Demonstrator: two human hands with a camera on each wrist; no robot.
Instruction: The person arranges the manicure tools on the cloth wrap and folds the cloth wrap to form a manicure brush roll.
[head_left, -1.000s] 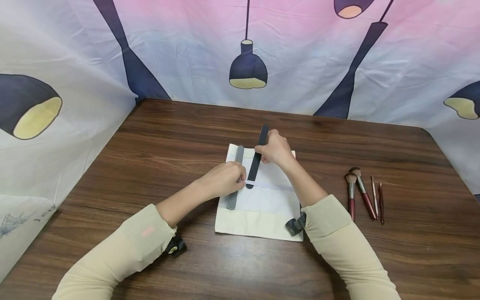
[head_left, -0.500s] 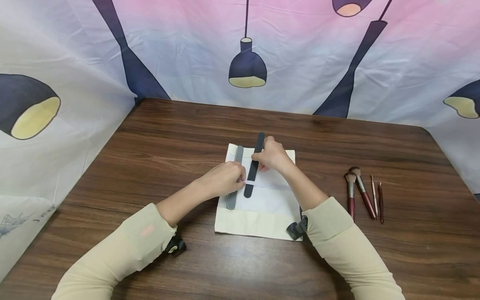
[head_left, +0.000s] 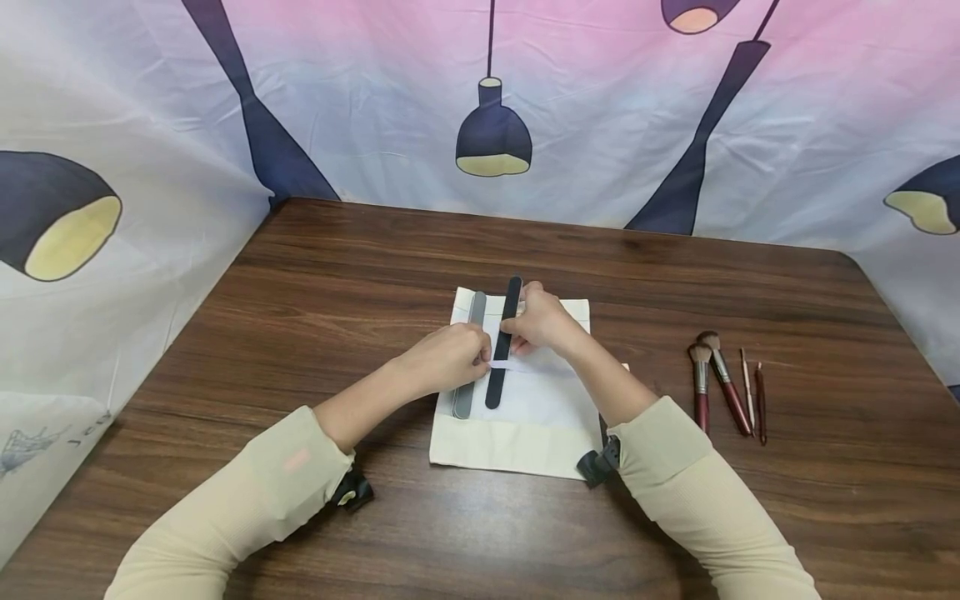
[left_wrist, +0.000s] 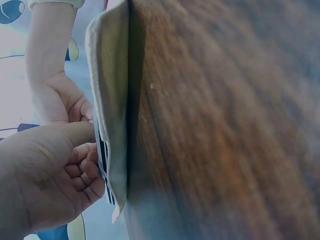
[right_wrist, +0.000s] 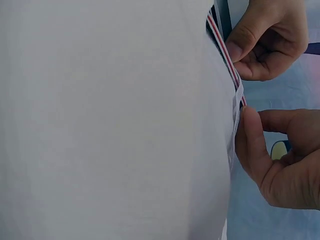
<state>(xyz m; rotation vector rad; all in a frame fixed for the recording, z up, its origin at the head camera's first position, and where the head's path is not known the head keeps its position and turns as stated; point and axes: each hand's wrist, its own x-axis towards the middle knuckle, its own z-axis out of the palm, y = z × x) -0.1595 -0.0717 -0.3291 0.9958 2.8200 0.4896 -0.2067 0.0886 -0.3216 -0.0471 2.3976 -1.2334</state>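
Note:
A cream cloth holder (head_left: 517,448) with a white inner panel lies flat on the table. My left hand (head_left: 447,357) pinches the white elastic band (head_left: 512,365) that crosses the panel. In my right hand (head_left: 547,320), thumb and fingers grip a black nail file (head_left: 496,390), whose lower part runs beneath the band. Its red-striped edge (right_wrist: 225,50) shows in the right wrist view. A grey nail file (head_left: 462,402) lies along the holder's left side, partly hidden by my left hand. The left wrist view shows the left hand (left_wrist: 45,175) beside the holder's edge.
To the right on the wooden table (head_left: 840,350) lie two makeup brushes (head_left: 701,383) with red handles. Beside them are two thin sticks, one pale (head_left: 748,392) and one dark red (head_left: 761,404). A printed cloth backdrop (head_left: 375,117) stands behind the table.
My right hand has drawn the black nail file toward me and slightly left, so more of it extends past the band. The left hand has stayed in place.

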